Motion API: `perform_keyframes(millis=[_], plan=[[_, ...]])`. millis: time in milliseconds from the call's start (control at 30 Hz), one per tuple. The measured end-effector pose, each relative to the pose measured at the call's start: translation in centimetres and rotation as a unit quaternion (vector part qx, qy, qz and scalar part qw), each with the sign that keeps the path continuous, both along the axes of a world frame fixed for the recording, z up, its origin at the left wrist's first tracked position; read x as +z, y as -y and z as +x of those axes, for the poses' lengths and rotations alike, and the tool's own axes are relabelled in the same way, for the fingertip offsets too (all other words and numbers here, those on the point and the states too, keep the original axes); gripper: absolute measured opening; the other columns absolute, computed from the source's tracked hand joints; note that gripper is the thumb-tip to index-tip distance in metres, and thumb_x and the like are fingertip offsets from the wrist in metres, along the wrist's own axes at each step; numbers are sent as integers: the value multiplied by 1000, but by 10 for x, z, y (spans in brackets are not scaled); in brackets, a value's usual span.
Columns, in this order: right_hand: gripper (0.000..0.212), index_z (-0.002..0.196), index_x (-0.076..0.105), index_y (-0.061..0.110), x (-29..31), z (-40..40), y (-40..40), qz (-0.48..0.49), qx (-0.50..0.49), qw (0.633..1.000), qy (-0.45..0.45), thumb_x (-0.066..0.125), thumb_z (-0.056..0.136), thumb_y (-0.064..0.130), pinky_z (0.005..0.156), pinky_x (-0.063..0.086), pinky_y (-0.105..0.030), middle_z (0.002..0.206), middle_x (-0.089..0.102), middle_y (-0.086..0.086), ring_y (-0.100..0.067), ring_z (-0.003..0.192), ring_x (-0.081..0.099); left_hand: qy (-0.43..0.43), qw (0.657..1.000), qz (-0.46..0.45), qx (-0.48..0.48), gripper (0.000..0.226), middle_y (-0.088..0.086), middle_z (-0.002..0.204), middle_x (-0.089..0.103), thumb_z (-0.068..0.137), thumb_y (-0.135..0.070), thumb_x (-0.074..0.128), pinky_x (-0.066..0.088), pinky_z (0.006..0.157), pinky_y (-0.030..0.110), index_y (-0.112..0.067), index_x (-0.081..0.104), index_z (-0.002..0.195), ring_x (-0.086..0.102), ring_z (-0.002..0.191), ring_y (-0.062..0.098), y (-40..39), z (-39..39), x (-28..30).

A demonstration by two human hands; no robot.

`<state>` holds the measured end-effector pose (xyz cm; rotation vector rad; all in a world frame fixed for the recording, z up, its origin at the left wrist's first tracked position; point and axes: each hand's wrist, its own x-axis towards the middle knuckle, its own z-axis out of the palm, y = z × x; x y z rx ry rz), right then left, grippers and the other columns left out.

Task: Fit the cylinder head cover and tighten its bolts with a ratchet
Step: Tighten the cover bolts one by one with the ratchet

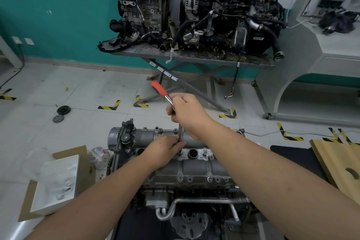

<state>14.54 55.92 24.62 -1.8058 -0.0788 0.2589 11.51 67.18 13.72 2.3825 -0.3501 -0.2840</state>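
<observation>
left hand (165, 150) pinches extension (180, 134) low, nearer bolt | right hand (187, 112) grips ratchet (162, 91) head above | extension upright over cover (194, 167)

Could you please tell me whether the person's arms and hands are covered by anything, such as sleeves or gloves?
Nothing covers them. The left hand and right hand are gloveless, with no rings, watch or bands showing. Both forearms are bare; no sleeve comes into view.

Hidden and cut-off parts

The right hand (187, 115) covers the ratchet (162, 91) head. The left hand (163, 150) hides the bolt under the long bar. The top edge cuts off the big engine (194, 6).
</observation>
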Motion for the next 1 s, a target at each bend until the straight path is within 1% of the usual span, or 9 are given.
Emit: perform_keyframes(millis=[167, 300, 433, 533, 633, 700, 767, 867, 1000], plan=[[28, 101, 56, -1, -1, -1, 0, 200, -64, 972, -101, 33, 87, 5, 46, 33, -22, 65, 54, -5, -14, 49, 37, 4, 1000, 20, -1, 37, 10, 83, 70, 103, -35, 50, 47, 72, 39, -5, 64, 86, 63, 80, 24, 2, -1, 0], [17, 78, 49, 7, -7, -8, 11, 286, -30, 945, -152, 45, 91, -3, 50, 30, -21, 66, 46, -5, -12, 48, 37, 9, 999, 48, -6, 36, 1, 69, 59, 103, -35, 52, 35, 62, 34, -15, 54, 73, 55, 70, 20, 3, 1, -1], [40, 60, 41, 23, -11, -9, 21, 334, -1, 923, -193, 55, 90, 1, 58, 26, -28, 59, 45, 3, -11, 48, 42, 26, 998, 54, -23, 36, -10, 59, 47, 102, -32, 55, 27, 59, 27, -18, 50, 69, 49, 62, 13, 2, 1, -6], [24, 71, 63, 26, -18, -15, 21, 345, -29, 931, -113, 62, 95, 20, 63, 36, -31, 76, 59, 0, -15, 61, 57, 11, 998, 59, -15, 35, -10, 62, 52, 103, -35, 52, 32, 55, 23, -23, 52, 70, 51, 62, 10, 2, 4, -8], [20, 107, 70, 48, -35, -25, 21, 182, -29, 982, 50, 55, 94, 50, 83, 53, -30, 108, 70, 12, -10, 92, 68, 22, 997, 66, -30, 33, -3, 71, 59, 104, -34, 49, 37, 58, 24, -17, 56, 78, 57, 69, 16, 1, 4, -7], [28, 122, 66, 41, -43, -25, 21, 75, -43, 967, 239, 53, 97, 44, 97, 52, -31, 126, 65, 11, -8, 114, 62, 30, 997, 62, -45, 33, 7, 80, 66, 105, -31, 47, 44, 67, 36, -8, 60, 85, 62, 77, 26, 1, 3, -7], [28, 121, 71, 17, -47, -20, 20, -54, -49, 902, 425, 57, 99, 24, 97, 51, -38, 132, 63, -3, -19, 118, 61, 31, 996, 70, -38, 28, 17, 96, 69, 103, -25, 50, 49, 77, 40, -1, 64, 99, 64, 90, 34, 2, 4, -9], [28, 109, 74, 6, -39, -11, 21, -244, -3, 808, 536, 69, 84, -5, 87, 51, -46, 121, 69, -9, -32, 112, 64, 42, 994, 93, -31, 30, 14, 127, 63, 102, -22, 50, 46, 98, 37, -5, 60, 125, 57, 117, 30, 4, 6, -11], [19, 102, 70, 9, -12, -9, 20, -465, 71, 699, 538, 65, 85, 14, 76, 47, -40, 96, 68, -7, -31, 87, 63, 22, 998, 57, -28, 26, -5, 84, 63, 103, -34, 50, 37, 62, 23, -26, 55, 79, 61, 86, 18, 0, 6, -11]])
